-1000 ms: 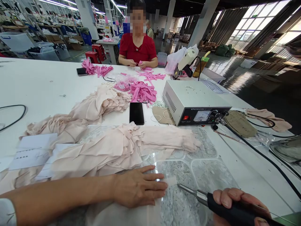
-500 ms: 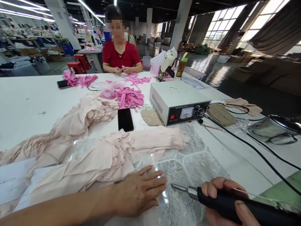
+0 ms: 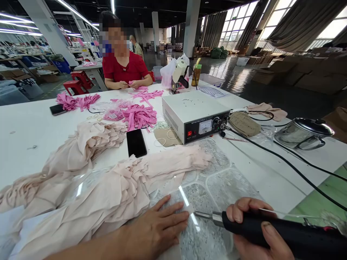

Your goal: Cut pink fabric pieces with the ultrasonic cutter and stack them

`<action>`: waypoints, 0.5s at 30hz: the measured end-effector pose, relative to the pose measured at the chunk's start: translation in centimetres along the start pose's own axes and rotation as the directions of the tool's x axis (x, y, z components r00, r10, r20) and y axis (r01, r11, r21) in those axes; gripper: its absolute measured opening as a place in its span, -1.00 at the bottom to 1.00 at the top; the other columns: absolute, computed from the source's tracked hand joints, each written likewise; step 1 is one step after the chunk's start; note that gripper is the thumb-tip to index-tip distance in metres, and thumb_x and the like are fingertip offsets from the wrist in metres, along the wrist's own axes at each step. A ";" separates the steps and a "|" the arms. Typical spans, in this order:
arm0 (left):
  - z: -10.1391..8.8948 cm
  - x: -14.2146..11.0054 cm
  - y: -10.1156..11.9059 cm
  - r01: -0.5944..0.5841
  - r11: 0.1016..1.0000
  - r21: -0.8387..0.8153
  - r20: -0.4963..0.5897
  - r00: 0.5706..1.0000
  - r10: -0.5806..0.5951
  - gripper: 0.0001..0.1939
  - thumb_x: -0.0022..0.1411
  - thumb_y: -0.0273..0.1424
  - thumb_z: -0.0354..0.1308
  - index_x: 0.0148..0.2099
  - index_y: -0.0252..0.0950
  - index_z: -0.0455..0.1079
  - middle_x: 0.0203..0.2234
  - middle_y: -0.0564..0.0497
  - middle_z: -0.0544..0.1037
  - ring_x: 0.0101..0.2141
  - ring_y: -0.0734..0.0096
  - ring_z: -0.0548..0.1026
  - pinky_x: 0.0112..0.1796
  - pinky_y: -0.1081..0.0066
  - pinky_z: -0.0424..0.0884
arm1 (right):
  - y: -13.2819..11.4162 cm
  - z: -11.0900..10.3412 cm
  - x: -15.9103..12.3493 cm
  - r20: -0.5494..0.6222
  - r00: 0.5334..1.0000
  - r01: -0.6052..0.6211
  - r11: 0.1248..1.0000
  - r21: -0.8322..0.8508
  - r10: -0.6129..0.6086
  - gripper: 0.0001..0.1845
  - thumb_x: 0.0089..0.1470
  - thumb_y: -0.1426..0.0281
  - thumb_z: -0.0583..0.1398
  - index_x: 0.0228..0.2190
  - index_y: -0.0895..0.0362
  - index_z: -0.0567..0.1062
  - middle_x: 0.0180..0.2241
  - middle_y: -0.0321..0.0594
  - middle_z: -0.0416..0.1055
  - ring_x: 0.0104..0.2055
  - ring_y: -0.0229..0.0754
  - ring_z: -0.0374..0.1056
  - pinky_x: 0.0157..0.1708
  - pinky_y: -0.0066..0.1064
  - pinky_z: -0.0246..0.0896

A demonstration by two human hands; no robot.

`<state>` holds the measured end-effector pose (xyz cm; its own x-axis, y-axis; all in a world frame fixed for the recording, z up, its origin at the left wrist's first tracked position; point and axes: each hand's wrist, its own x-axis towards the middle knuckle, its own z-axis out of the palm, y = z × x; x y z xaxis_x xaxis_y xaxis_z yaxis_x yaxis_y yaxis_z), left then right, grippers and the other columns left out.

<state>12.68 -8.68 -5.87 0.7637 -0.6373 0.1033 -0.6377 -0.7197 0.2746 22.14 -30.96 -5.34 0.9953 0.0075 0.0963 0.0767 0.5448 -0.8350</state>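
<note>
- Black-handled tool [image 3: 303, 234]: at the near edge of the table [image 3: 260, 164], its metal tip [image 3: 204, 215] over the patterned mat [image 3: 225, 182], its rear running beyond that edge; whether the tip touches the mat cannot be told.
- Orientation: long axis roughly crosswise, the tip pointing toward the table's left side and slightly toward its far edge, just beside the left fingertips.
- Right hand [image 3: 271, 236]: wrapped around the front of the black handle, thumb nearest the viewer, fingers over the far side.
- Left hand [image 3: 159, 227]: palm down, fingers extended and slightly spread, grasping nothing visible; what lies beneath it is unclear.
- Handling (judged): tool stiff and of moderate weight, probably smooth; best held by the handle, clear of the metal.
- Pale cloth pieces [image 3: 121, 187]: piled left of the mat's near right part; presumably light, soft and apt to slide.
</note>
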 end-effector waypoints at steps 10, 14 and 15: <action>0.1 -0.1 0.0 -0.006 1.000 0.026 0.024 1.000 0.006 -0.62 0.41 -0.42 -0.03 0.23 -0.40 0.20 0.22 -0.01 0.25 0.28 0.27 0.06 0.29 0.18 -0.25 | -0.1 0.3 0.0 -0.017 1.000 0.012 1.000 -0.010 -0.012 -0.80 -0.12 0.23 0.22 -0.47 0.10 0.40 -0.56 -0.34 0.23 -0.61 -0.30 0.19 -0.63 -0.37 0.20; 0.1 -0.1 0.0 -0.007 1.000 0.029 0.025 1.000 0.006 -0.62 0.40 -0.43 -0.02 0.21 -0.41 0.22 0.22 -0.02 0.26 0.27 0.25 0.07 0.29 0.16 -0.23 | -0.7 0.4 -0.1 -0.024 0.999 0.024 1.000 -0.007 -0.024 -0.78 -0.12 0.22 0.23 -0.48 0.10 0.38 -0.56 -0.35 0.23 -0.61 -0.30 0.20 -0.63 -0.37 0.22; 0.1 -0.1 0.0 -0.005 1.000 0.028 0.022 1.000 0.005 -0.63 0.40 -0.44 -0.01 0.21 -0.41 0.22 0.21 -0.03 0.26 0.27 0.25 0.07 0.29 0.16 -0.22 | -0.9 0.5 -0.1 -0.028 0.999 0.017 1.000 -0.012 -0.017 -0.78 -0.12 0.22 0.24 -0.49 0.10 0.37 -0.55 -0.35 0.22 -0.61 -0.30 0.20 -0.63 -0.36 0.23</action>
<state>12.55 -8.65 -5.96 0.7583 -0.6465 0.0838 -0.6444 -0.7236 0.2474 21.95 -31.03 -4.37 0.9951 -0.0255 0.0952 0.0941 0.5345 -0.8399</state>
